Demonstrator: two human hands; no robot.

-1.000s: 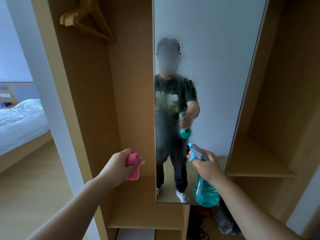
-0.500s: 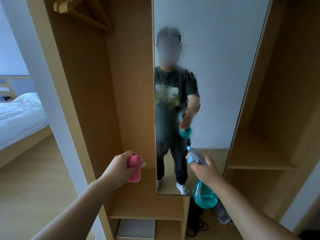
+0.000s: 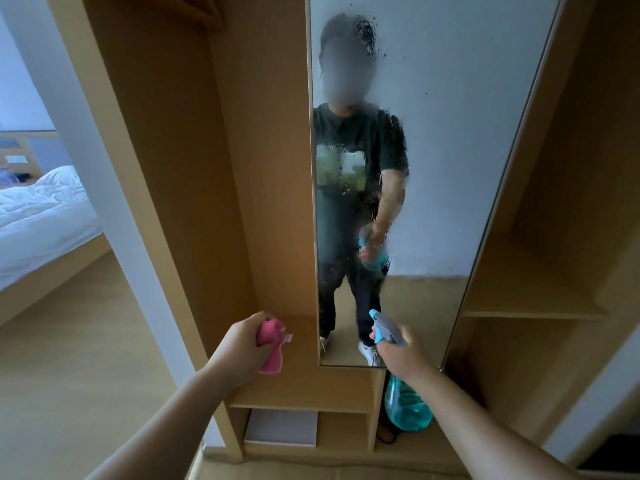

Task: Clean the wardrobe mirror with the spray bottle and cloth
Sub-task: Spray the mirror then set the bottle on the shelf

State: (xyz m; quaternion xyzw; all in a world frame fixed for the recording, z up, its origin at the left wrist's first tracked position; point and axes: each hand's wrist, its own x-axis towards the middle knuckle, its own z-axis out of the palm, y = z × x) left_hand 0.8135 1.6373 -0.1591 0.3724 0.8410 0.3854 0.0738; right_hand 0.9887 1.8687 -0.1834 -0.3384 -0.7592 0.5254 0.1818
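Observation:
A tall wardrobe mirror (image 3: pixel 460 140) fills the middle of the view; its left half is fogged with spray droplets. My right hand (image 3: pixel 403 355) grips the trigger head of a teal spray bottle (image 3: pixel 407 407), nozzle pointing at the mirror's lower part. My left hand (image 3: pixel 242 351) grips a bunched pink cloth (image 3: pixel 272 344) in front of the wooden compartment left of the mirror, apart from the glass.
Open wooden wardrobe shelves (image 3: pixel 526 306) stand to the right of the mirror, and a low shelf (image 3: pixel 298 389) to its left holds a white box (image 3: pixel 282 427) underneath. A bed (image 3: pixel 38 223) lies at the far left across the wood floor.
Both hands and the bottle have dropped lower in front of the mirror. The view has tilted down, and the droplet film now reaches further down the glass.

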